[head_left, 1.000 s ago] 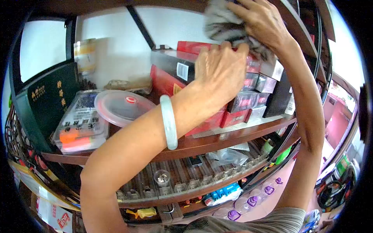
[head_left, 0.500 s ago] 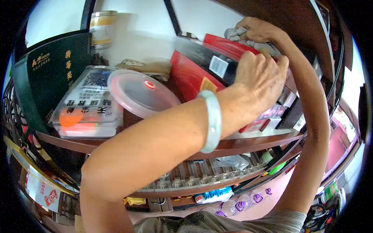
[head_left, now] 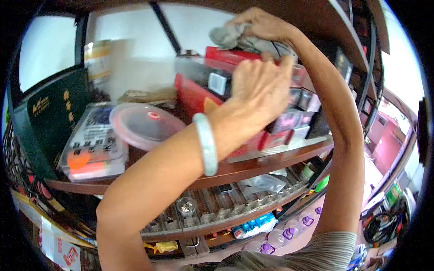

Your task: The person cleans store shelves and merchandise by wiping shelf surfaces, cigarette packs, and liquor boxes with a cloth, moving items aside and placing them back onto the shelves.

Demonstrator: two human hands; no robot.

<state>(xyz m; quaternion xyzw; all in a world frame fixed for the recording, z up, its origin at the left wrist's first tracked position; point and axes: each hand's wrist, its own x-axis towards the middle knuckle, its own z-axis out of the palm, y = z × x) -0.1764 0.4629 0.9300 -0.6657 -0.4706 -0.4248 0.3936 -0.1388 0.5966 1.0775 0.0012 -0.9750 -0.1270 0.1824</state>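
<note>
My right hand grips a crumpled grey cloth above the back of the upper shelf. The cloth lies over the top of a red and black box with a white barcode label. My left hand, below a pale green bangle on the wrist, is closed at the box's right end, its fingers curled over the top edge. The fingertips are hidden behind the box. Small pink and dark boxes stand just right of my left hand.
Left on the shelf are a round clear lid, a clear plastic case, a dark green box and a blurred jar. The shelf edge runs below my forearm. A lower shelf holds a clear divided rack; bottles with purple caps stand beneath.
My view has turned, so the shelf and its things sit further left. Both hands stay at the box, and more of the grey cloth shows below my right hand.
</note>
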